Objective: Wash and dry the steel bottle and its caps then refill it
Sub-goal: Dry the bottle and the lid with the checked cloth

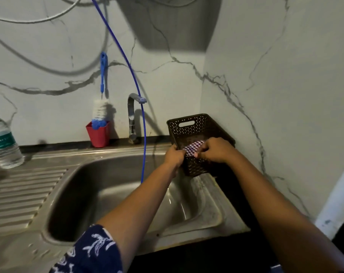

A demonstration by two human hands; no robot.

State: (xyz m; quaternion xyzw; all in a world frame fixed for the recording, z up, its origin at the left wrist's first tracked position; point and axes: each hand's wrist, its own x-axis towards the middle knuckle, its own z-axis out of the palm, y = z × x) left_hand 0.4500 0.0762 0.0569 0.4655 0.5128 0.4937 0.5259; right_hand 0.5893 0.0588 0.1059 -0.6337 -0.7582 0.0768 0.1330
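Drying step, apparently: a person is bunching a checked cloth [192, 147] over the basket [188, 123].
The steel bottle is not showing, and whether a cap is lying inside the cloth cannot be told. Both grips, left hand [175, 156] and right hand [216, 150], are curling tight onto the cloth. The next move is probably lifting clear. The wall is crowding the right, while the sink [222, 215] is offering open room on the left.

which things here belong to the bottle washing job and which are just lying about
In the job: right hand pinching purple-and-white checked cloth; left hand gripping rim of dark brown perforated plastic basket; steel sink.
Lying about: blue-handled white bottle brush in red plastic cup; clear plastic water bottle; chrome tap; blue hose.
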